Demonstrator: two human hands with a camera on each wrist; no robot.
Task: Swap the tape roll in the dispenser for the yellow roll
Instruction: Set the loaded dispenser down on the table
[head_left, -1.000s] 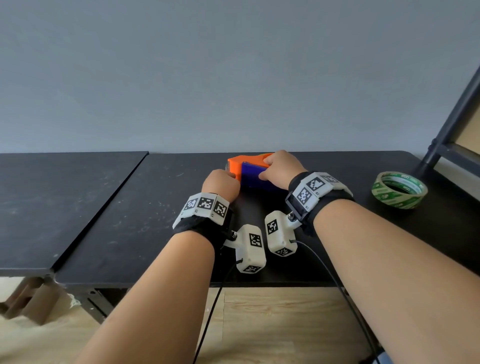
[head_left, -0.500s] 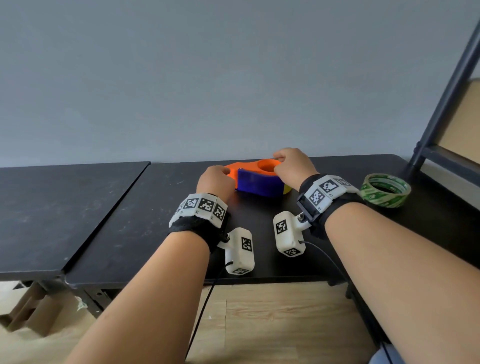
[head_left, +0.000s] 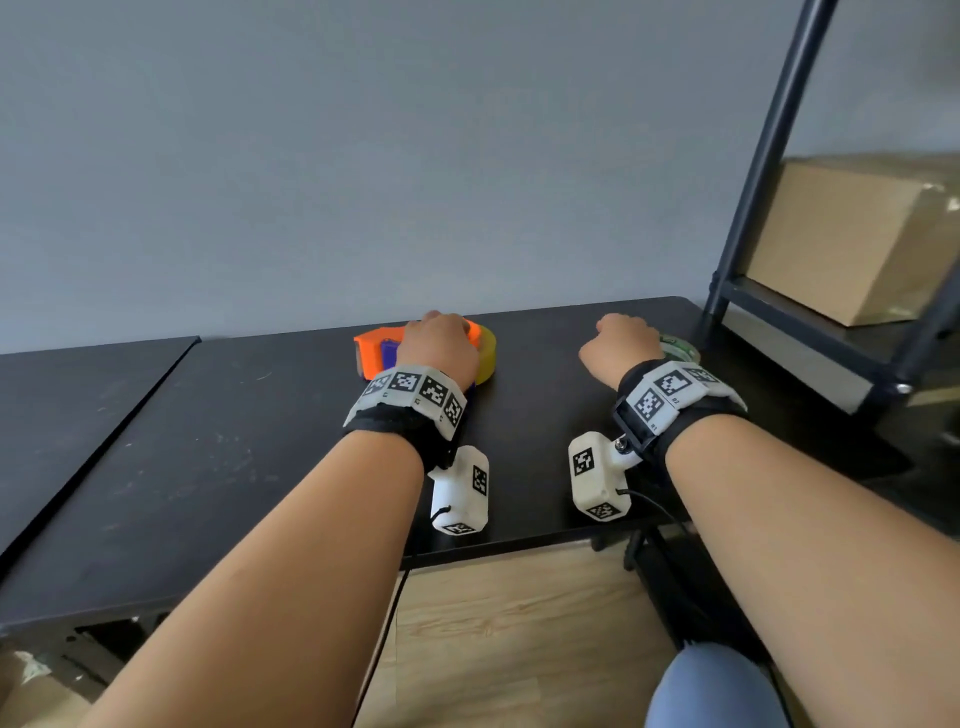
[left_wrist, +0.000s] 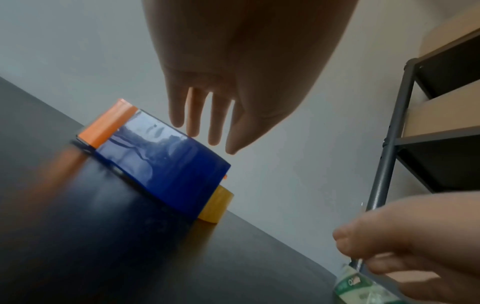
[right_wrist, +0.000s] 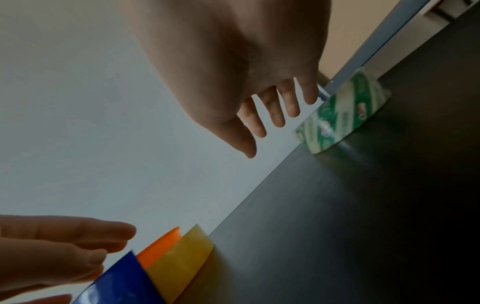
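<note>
My right hand (right_wrist: 233, 67) hovers, fingers loosely extended, just short of green roll (right_wrist: 342, 117); yellow roll (right_wrist: 179, 265) beside my left hand (right_wrist: 52, 253).

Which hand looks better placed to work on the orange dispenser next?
Left. The left hand, fingers straight, is directly over the dispenser, while the right hand is off to the side above the green roll.

- The blue tape roll (left_wrist: 166, 162) looks glossy and smooth.
- The table (head_left: 208, 467) is matt black, scuffed.
- The box (head_left: 852, 234) is plain cardboard.
</note>
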